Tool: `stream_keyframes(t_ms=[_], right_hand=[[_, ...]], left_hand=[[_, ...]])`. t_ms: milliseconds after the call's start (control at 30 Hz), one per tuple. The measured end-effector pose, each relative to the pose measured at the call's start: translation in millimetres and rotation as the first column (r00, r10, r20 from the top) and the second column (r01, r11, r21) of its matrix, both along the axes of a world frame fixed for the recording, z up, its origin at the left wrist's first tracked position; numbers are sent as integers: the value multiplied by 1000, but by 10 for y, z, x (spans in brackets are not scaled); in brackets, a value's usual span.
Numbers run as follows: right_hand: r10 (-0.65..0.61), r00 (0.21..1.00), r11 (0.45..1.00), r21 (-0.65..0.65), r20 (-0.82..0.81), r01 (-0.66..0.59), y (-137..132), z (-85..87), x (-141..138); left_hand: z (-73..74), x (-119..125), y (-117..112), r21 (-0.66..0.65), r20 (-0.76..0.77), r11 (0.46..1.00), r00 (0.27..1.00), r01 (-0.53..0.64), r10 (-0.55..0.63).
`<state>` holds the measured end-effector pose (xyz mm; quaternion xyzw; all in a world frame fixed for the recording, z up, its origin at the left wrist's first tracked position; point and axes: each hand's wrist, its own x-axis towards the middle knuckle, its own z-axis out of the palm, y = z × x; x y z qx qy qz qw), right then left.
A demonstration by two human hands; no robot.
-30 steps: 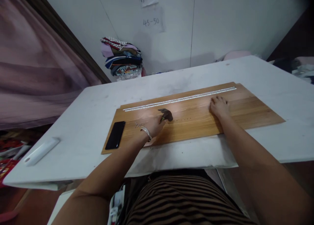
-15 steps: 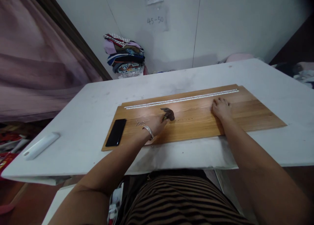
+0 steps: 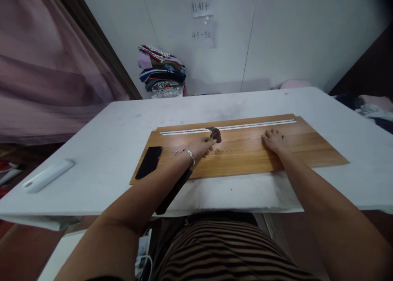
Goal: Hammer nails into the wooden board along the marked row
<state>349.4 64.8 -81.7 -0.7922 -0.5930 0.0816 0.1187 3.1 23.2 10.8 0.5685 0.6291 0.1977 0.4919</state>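
Holding hammer, head beyond left grip

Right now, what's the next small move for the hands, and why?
Probably lower the hammer toward the left end of the row of dark dots: the left hand grips it, apparently above the board, close to that end, while the right hand rests on the board, clear of the dots.
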Motion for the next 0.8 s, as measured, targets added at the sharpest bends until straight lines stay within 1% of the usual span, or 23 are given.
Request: stream_keyframes(t_ms=[33, 67, 100, 167, 200, 233, 267, 300, 333, 367, 400, 433, 467, 500, 567, 600, 633, 667, 700, 733, 767, 800], right_hand=[[6, 996, 1000, -2, -91, -6, -23, 36, -64], [43, 975, 999, 29, -217, -38, -56, 70, -157], [85, 927, 995, 78, -364, -61, -103, 101, -279], [143, 877, 988, 123, -458, -97, -233, 160, -605], [202, 766, 978, 162, -611, -128, -311, 193, -797], [229, 621, 973, 154, -750, -172, -391, 231, -996], [223, 461, 967, 136, -859, -213, -466, 274, -1191], [209, 316, 958, 129, -925, -256, -530, 324, -1369], [190, 213, 948, 123, -958, -292, -578, 377, -1523], [168, 147, 941, 115, -975, -318, -606, 433, -1645], [141, 106, 942, 100, -984, -321, -613, 490, -1732], [114, 85, 948, 83, -990, -308, -600, 544, -1787], [93, 82, 952, 64, -992, -300, -572, 594, -1812], [85, 97, 954, 53, -992, -294, -531, 639, -1813], [89, 169, 949, 32, -982, -312, -436, 711, -1766], [92, 217, 944, 16, -972, -329, -389, 738, -1728], [95, 269, 941, -2, -958, -339, -348, 759, -1683], [103, 321, 939, -14, -941, -344, -315, 775, -1633], [127, 371, 940, -8, -920, -341, -289, 787, -1576], [152, 426, 938, -5, -892, -346, -270, 796, -1514], [169, 496, 938, -15, -852, -346, -258, 805, -1446], [188, 554, 941, -13, -811, -338, -250, 814, -1375]], left_hand=[[27, 18, 13, -21, 51, 999, 998, -25, 26], [49, 38, 27, -43, 106, 998, 993, -55, 59], [66, 63, 43, -67, 165, 994, 982, -86, 96], [89, 127, 76, -123, 289, 981, 941, -147, 178], [95, 167, 96, -151, 352, 974, 911, -170, 213], [99, 212, 117, -175, 411, 966, 877, -191, 248], [101, 260, 139, -198, 460, 957, 842, -212, 281], [101, 309, 161, -217, 501, 950, 809, -227, 307], [98, 357, 180, -238, 533, 942, 778, -237, 331], [94, 403, 194, -251, 564, 933, 744, -259, 358], [86, 445, 201, -263, 590, 925, 713, -273, 379], [77, 481, 199, -273, 610, 921, 690, -278, 389], [66, 510, 188, -268, 637, 927, 673, -263, 375], [54, 528, 169, -241, 664, 937, 661, -254, 350], [30, 525, 118, -113, 723, 970, 653, -213, 228], [20, 495, 93, -45, 724, 983, 671, -180, 156], [12, 443, 70, 14, 698, 991, 711, -133, 86], [3, 367, 51, 57, 637, 995, 771, -79, 25], [-6, 267, 37, 84, 538, 996, 843, -30, -20], [-19, 146, 28, 105, 417, 994, 908, -9, -36], [-38, 10, 23, 167, 297, 986, 954, -20, -31], [-63, -134, 22, 257, 173, 966, 985, -36, -9]])
